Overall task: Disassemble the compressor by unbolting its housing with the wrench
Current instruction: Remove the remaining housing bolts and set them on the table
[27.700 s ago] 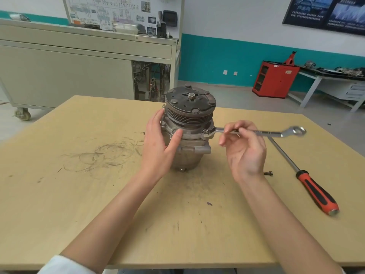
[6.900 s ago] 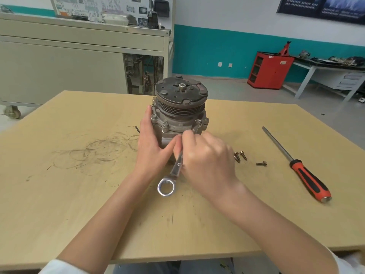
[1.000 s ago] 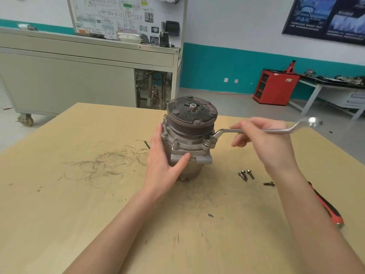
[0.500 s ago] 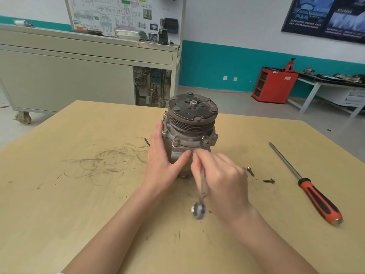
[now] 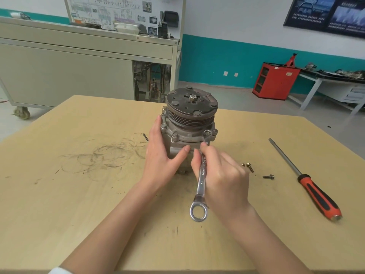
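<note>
The grey metal compressor [image 5: 189,123] stands upright on the wooden table [image 5: 79,204], pulley plate on top and bolt heads around its housing flange. My left hand [image 5: 162,155] wraps the compressor's left side, thumb across its front. My right hand [image 5: 221,175] grips the shaft of a silver wrench [image 5: 201,184]. The wrench's far end reaches up to the front right flange bolt [image 5: 206,133]; its ring end points back toward me above the table.
Three loose bolts [image 5: 250,167] lie on the table right of my right hand. A long screwdriver with a red and black handle [image 5: 314,190] lies further right. Dark scuff marks [image 5: 106,157] cover the table to the left. A grey cabinet and red cart stand behind.
Over the last second my right hand swung the wrench handle from pointing out to the right round to pointing toward me. My left hand has kept its hold on the compressor.
</note>
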`<state>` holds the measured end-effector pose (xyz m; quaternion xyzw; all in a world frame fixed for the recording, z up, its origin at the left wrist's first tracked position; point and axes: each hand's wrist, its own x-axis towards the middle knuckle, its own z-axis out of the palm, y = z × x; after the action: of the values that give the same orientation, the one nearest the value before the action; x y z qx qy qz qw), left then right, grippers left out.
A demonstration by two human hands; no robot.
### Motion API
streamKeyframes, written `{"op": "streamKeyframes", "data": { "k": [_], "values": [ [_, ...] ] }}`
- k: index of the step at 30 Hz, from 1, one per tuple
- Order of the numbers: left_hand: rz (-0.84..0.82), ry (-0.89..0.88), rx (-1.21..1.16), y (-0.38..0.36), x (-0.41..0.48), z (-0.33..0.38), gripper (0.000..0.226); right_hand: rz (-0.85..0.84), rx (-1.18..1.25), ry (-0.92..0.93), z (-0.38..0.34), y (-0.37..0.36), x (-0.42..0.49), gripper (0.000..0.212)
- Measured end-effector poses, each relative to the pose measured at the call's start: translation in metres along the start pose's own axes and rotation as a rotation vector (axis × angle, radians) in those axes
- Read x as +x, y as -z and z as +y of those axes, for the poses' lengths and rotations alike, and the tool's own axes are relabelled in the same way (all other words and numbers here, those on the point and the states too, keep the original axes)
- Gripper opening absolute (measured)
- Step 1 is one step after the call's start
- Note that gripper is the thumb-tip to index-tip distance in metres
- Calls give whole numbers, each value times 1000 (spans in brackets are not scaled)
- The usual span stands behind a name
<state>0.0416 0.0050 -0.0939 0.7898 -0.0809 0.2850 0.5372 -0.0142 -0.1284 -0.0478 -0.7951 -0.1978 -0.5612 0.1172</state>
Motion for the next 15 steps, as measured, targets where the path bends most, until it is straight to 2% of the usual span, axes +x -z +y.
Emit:
{"op": "streamKeyframes", "data": {
  "k": [4,6,8,10,13,15],
  "values": [
    [-6,6,-5,0,0,0,100,-15,184,-75,5,0,0,23],
    [-7,4,2,0,1,-1,100,-83,474,-265,19,5,0,18],
    [-13,3,3,0,1,-2,99,-249,874,-492,46,8,0,11],
    [-23,7,-1,1,1,-2,100,-386,1165,-567,82,4,7,21],
    [-23,13,-4,0,1,-2,101,-582,1454,-688,125,-19,25,35],
    [-20,13,-1,0,1,-2,100,-706,1555,-755,137,-34,35,28]
  ]
}}
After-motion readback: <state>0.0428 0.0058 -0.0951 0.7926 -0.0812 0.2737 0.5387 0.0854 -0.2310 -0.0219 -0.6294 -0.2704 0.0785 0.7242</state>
